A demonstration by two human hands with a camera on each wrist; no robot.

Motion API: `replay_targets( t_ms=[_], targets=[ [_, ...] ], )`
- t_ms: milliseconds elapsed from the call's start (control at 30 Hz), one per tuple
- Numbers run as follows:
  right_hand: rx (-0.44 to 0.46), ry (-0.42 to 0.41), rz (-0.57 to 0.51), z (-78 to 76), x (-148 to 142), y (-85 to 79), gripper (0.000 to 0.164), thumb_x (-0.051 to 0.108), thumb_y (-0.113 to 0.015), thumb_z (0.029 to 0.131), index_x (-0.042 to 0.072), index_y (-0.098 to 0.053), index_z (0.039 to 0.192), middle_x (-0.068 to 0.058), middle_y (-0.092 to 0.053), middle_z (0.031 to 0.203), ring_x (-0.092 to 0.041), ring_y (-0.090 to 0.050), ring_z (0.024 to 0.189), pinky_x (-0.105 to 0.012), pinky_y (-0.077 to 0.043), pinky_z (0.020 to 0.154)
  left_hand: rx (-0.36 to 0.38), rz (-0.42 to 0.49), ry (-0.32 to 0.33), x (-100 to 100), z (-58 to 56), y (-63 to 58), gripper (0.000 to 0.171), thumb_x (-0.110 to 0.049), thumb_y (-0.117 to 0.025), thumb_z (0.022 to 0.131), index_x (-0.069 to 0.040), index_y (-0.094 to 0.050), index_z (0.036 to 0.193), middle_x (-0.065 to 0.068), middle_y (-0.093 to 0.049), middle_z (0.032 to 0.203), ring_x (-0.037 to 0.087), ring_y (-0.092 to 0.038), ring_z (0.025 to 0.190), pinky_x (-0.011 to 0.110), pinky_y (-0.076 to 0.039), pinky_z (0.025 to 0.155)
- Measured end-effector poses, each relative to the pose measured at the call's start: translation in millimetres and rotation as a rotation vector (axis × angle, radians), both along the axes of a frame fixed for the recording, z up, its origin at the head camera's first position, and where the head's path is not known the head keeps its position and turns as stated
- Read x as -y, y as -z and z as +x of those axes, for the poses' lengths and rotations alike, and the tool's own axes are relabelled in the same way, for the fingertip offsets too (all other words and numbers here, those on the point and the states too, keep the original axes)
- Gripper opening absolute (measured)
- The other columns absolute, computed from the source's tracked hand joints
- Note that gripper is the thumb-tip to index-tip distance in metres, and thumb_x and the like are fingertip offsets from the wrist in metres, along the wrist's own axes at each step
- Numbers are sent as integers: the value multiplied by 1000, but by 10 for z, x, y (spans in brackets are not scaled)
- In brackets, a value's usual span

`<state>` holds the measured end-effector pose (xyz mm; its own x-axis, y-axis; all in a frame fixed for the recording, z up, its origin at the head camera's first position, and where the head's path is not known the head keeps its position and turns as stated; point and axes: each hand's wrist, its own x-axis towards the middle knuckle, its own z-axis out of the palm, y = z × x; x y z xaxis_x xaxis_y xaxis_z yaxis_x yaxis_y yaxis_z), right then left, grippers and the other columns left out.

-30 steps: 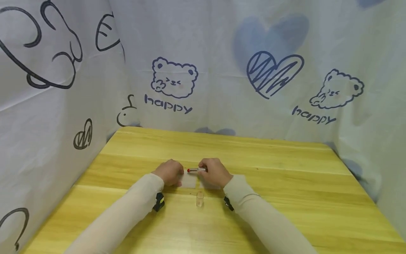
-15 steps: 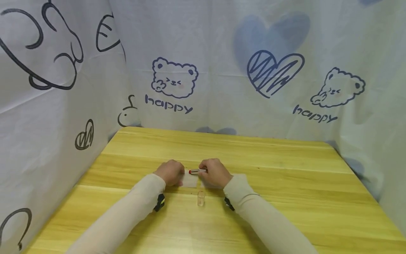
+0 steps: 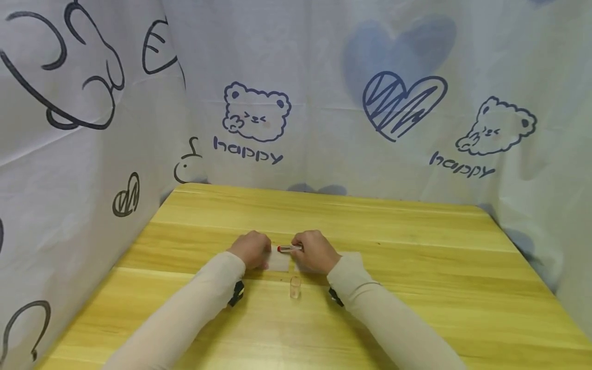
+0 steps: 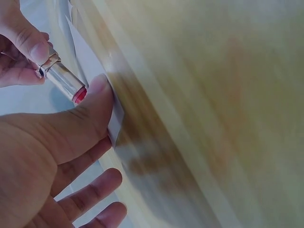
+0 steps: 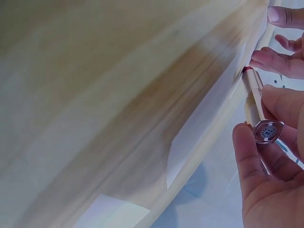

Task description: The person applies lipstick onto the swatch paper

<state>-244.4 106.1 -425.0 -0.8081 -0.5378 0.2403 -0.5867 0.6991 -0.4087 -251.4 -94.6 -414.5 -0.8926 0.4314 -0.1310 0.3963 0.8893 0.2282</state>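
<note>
My right hand (image 3: 316, 252) holds a lipstick (image 3: 288, 248) between thumb and fingers, its red end pointing left. In the left wrist view the lipstick's metallic tube (image 4: 64, 78) reaches close to the left thumb. My left hand (image 3: 252, 250) rests at the left edge of a small white paper (image 3: 278, 261). Its thumb (image 4: 99, 92) presses on that paper and the other fingers spread out loosely. The red tip lies over the paper; whether it touches is hidden. In the right wrist view, the lipstick's base (image 5: 269, 132) shows a round marking.
A small clear cap (image 3: 295, 288) stands on the wooden table (image 3: 416, 282), nearer to me than the papers. A second white paper (image 5: 114, 211) lies to the right, partly under my right hand. White curtains (image 3: 324, 128) with drawings surround the table.
The lipstick has shifted very slightly against the paper, while both hands keep their positions. The whole head view has drifted a little to the right.
</note>
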Motion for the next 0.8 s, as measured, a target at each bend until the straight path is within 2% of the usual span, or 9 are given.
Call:
replay_targets(
  t_ms=[333, 800],
  targets=[
    [25, 8, 48, 38, 4, -47, 14, 12, -72, 89, 3, -73, 99, -9, -70, 93, -16, -63, 75, -29, -52, 66, 11, 3, -21, -30, 18, -17, 32, -15, -84, 77, -5, -73, 104, 9, -69, 106, 26, -63, 99, 42, -51, 88],
    [15, -92, 60, 103, -4, -78, 11, 9, -73, 87, 1, -73, 96, -9, -71, 92, -15, -65, 77, -29, -53, 68, -7, 20, -15, 28, 37, 13, 37, -18, -83, 78, -4, -72, 110, 12, -68, 113, 31, -60, 110, 44, -48, 94]
  ],
)
